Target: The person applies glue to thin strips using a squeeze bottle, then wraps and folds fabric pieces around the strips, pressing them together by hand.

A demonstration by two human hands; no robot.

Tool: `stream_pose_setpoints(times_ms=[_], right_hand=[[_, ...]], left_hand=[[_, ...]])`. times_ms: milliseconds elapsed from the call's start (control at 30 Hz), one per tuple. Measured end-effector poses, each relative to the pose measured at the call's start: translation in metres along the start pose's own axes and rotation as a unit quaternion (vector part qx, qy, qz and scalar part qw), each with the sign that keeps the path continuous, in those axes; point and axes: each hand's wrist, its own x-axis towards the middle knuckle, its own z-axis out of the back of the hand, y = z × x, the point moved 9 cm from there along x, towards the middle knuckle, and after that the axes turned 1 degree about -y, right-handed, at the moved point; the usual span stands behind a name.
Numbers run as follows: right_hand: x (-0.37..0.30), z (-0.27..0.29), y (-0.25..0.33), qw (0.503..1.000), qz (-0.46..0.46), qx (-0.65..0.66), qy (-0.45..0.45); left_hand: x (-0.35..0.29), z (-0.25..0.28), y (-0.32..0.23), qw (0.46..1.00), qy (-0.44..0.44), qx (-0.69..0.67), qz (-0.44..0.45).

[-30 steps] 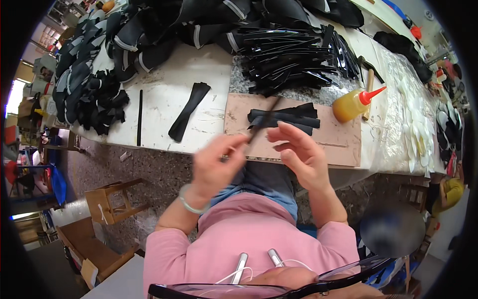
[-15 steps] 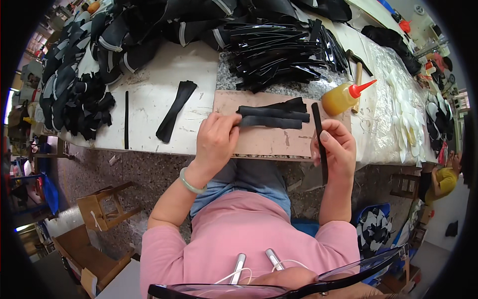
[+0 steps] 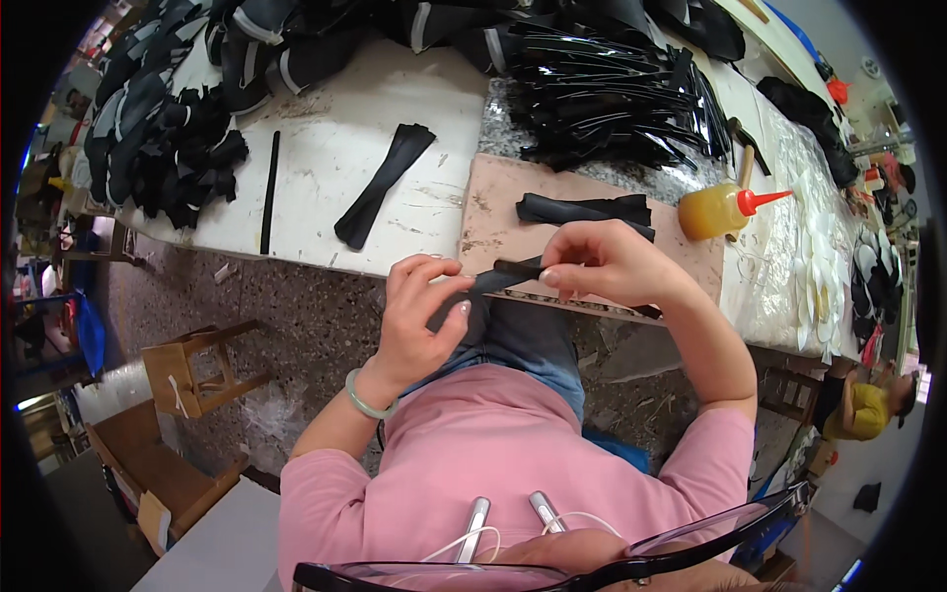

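Near the front edge of the beige board [image 3: 488, 212], my left hand [image 3: 419, 311] grips the left end of a flat, dark strip [image 3: 498, 280] between curled fingers and thumb. My right hand [image 3: 612, 261] pinches a narrow black strip [image 3: 518, 266] that lies against the flat one. Part of both pieces is hidden behind my fingers. Just beyond my right hand, a few more flat black strips [image 3: 582, 209] lie on the board. Left of the board, a black bundle [image 3: 385, 187], narrowed in the middle, lies on the white tabletop [image 3: 326, 128].
A squeeze bottle [image 3: 712, 211] of amber liquid with a red nozzle lies right of the board. Behind it is a hammer [image 3: 748, 158]. Glossy black strips [image 3: 602, 94] are heaped at the back. One thin strip [image 3: 269, 192] and black cut pieces [image 3: 182, 163] lie left.
My right hand has brought the narrow black strip leftward to the flat strip. My left hand has drawn the flat strip off the group, toward me. The view has shifted slightly.
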Motion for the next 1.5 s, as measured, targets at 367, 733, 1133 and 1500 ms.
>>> stream_pose_setpoints(times_ms=[367, 733, 1133, 1500], right_hand=[[0.042, -0.027, 0.021, 0.943, -0.131, -0.273, 0.138], [0.055, -0.026, 0.002, 0.935, -0.098, -0.314, 0.134], [0.034, 0.025, -0.018, 0.943, -0.164, -0.275, 0.095], [0.005, 0.057, -0.028, 0.936, -0.19, -0.296, 0.014]], left_hand=[[-0.008, 0.012, 0.041, 0.992, -0.062, -0.044, 0.105], [0.0, -0.011, 0.029, 0.997, -0.042, 0.023, 0.062], [0.017, -0.031, -0.014, 0.989, 0.052, 0.11, -0.082], [0.025, -0.067, -0.041, 0.933, 0.179, 0.242, -0.195]])
